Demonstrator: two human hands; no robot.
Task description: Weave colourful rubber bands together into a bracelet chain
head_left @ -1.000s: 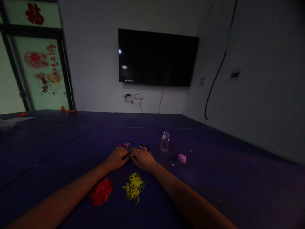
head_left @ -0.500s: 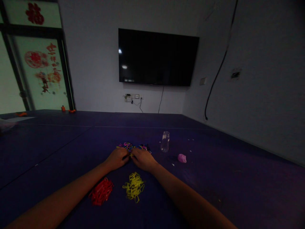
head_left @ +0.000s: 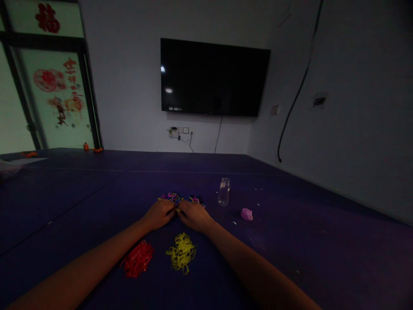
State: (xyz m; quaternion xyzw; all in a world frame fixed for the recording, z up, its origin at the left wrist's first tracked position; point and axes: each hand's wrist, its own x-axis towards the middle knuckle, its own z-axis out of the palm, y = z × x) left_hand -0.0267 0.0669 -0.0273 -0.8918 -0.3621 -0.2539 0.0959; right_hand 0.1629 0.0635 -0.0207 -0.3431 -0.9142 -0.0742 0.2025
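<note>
L hand (head_left: 159,214) & R hand (head_left: 195,215) curled at multicol. rubber-band pile (head_left: 172,197), can't tell grip; red pile (head_left: 138,259), yellow pile (head_left: 182,253) nearer worktop's (head_left: 290,241) front edge.

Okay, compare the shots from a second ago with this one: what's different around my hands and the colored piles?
Nothing has visibly changed. Your left hand and right hand are still at the near edge of the mixed-color pile; finger details are too dark to judge. The red pile, yellow pile, clear bottle and pink lump stayed put.
</note>
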